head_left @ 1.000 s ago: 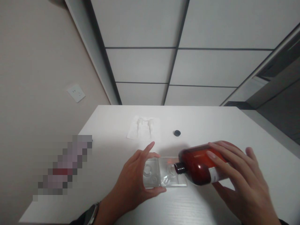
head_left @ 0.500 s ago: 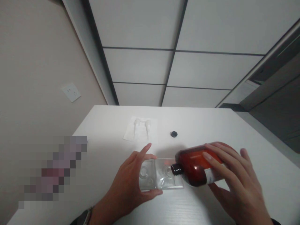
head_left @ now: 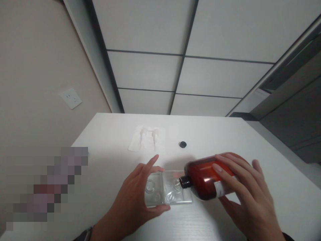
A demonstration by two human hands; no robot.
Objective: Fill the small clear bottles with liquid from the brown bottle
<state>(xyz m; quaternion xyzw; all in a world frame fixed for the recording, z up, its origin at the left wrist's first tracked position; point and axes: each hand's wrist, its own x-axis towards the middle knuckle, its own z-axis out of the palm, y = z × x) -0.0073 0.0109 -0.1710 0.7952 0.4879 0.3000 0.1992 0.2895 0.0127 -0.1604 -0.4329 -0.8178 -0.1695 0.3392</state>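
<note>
My left hand (head_left: 136, 194) grips the left end of a clear plastic two-part tray (head_left: 173, 199), thumb on the near edge and fingers on the far edge. Round moulded shapes show in both halves of the tray, which rests on the table. My right hand (head_left: 248, 194) is wrapped over an amber bottle (head_left: 204, 175) with a pale label. The bottle is tipped to the left, its uncapped black-looking threaded neck (head_left: 186, 182) above the right half of the tray. A pale streak at the mouth looks like liquid running out.
On the white table (head_left: 105, 134), a black cap (head_left: 183, 144) lies beyond the bottle. Two translucent droppers or pipettes (head_left: 154, 135) lie on a white tissue (head_left: 135, 143) farther back. A blurred-out object stands at left, and a wall socket (head_left: 71, 98) is above it.
The view has shifted slightly, so everything sits a little farther left. A pale streak now shows at the bottle's mouth. Both grips look the same.
</note>
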